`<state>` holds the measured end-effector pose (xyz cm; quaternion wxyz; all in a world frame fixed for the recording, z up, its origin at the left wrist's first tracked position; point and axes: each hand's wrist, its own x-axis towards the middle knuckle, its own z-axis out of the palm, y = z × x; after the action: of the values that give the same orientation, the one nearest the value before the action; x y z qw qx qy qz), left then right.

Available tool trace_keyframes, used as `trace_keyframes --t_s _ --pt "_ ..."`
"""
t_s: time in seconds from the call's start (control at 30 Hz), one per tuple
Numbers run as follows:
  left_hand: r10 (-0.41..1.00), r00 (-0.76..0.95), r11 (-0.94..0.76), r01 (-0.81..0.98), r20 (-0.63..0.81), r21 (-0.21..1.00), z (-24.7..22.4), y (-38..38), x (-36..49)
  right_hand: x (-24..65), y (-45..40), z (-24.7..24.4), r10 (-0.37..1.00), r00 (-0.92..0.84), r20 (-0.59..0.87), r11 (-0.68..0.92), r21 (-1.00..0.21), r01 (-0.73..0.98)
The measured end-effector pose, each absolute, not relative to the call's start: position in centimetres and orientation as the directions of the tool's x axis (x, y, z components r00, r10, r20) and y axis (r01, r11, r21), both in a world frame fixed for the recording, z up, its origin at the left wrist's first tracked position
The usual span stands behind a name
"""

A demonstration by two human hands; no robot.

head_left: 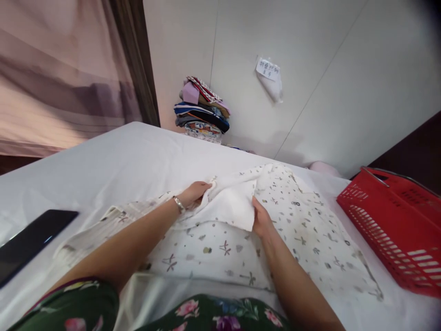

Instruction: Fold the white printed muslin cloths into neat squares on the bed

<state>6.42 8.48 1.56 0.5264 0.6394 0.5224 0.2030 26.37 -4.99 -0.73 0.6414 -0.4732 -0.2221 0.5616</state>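
A white piece of clothing or cloth (303,225) with a small palm-tree print lies spread over the white-covered surface in front of me. Its exact kind is hard to tell because of the folds. At its middle, my left hand (196,193), with a bracelet at the wrist, is closed on a bunched fold near the far edge. The thumb and fingers of my right hand (262,219) pinch the corner of a plain white flap. This flap is stretched between both hands, partly lifted over the printed part.
A black tablet-like slab (32,239) lies at the left. At the right stands a red plastic basket (396,230). Folded clothes (203,110) are stacked beyond the far edge, by the wall (310,41). A paper note (268,70) hangs there. Pinkish curtains (65,69) hang at the left.
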Motion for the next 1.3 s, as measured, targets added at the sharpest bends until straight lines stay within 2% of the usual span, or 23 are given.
trace_keyframes --t_s 0.07,0.13,0.23,0.3,0.4,0.5,0.6,0.67,0.77,0.83,0.93,1.03,1.17,1.3 --pt "0.940 0.265 0.037 0.551 -0.217 0.834 1.5 9.0 5.4 25.9 -5.7 -1.7 0.937 0.273 -0.220 -0.053 -0.860 -0.508" --pt "0.977 0.204 -0.081 0.622 -0.061 0.779 1.7 8.5 4.9 25.6 -6.2 -2.2 0.926 0.306 -0.220 -0.057 -0.884 -0.463" --pt "0.967 0.221 -0.251 0.736 0.128 0.628 2.0 6.8 5.3 25.5 -6.9 -1.6 0.925 0.305 -0.226 -0.101 -0.921 -0.377" --pt "0.945 0.291 -0.327 0.798 0.152 0.506 1.9 5.9 5.9 25.8 -7.4 -0.7 0.959 0.210 -0.189 -0.114 -0.940 -0.323" --pt "0.937 0.336 -0.347 0.863 0.096 0.366 1.4 5.7 6.3 26.4 -8.2 0.7 0.993 0.055 -0.108 -0.085 -0.943 -0.321" --pt "0.940 0.336 -0.338 0.893 0.058 0.298 0.7 6.5 5.7 27.0 -8.7 1.3 0.999 -0.038 -0.016 -0.029 -0.926 -0.376" --pt "0.942 0.304 -0.331 0.913 0.144 0.240 0.8 6.8 4.8 27.3 -8.7 1.2 0.999 -0.048 -0.002 -0.018 -0.944 -0.328" --pt "0.922 0.316 -0.365 0.902 0.225 0.231 1.2 6.1 4.6 27.1 -8.5 0.8 1.000 0.004 -0.026 -0.024 -0.975 -0.222" --pt "0.854 0.445 -0.507 0.828 0.269 0.241 1.3 4.3 5.4 26.6 -8.2 0.3 0.993 0.097 -0.061 -0.064 -0.997 0.035" --pt "0.823 0.516 -0.565 0.786 0.236 0.250 0.9 3.3 6.2 26.4 -8.2 0.2 0.991 0.126 -0.037 -0.064 -0.973 0.222" --pt "0.861 0.483 -0.508 0.814 0.158 0.281 -0.1 3.0 7.1 26.4 -8.8 1.2 0.998 0.057 0.003 -0.020 -0.919 0.394" --pt "0.913 0.397 -0.406 0.860 0.093 0.310 -0.6 4.0 7.5 26.9 -9.8 3.0 0.999 -0.046 -0.008 0.008 -0.935 0.353" --pt "0.933 0.359 -0.346 0.894 0.007 0.286 -0.3 5.2 8.5 27.6 -10.3 4.5 0.999 -0.027 0.019 0.025 -0.972 0.235" --pt "0.938 0.345 -0.332 0.883 0.021 0.333 0.5 5.3 8.8 28.1 -10.0 4.7 0.996 0.055 0.071 0.042 -0.909 0.416"
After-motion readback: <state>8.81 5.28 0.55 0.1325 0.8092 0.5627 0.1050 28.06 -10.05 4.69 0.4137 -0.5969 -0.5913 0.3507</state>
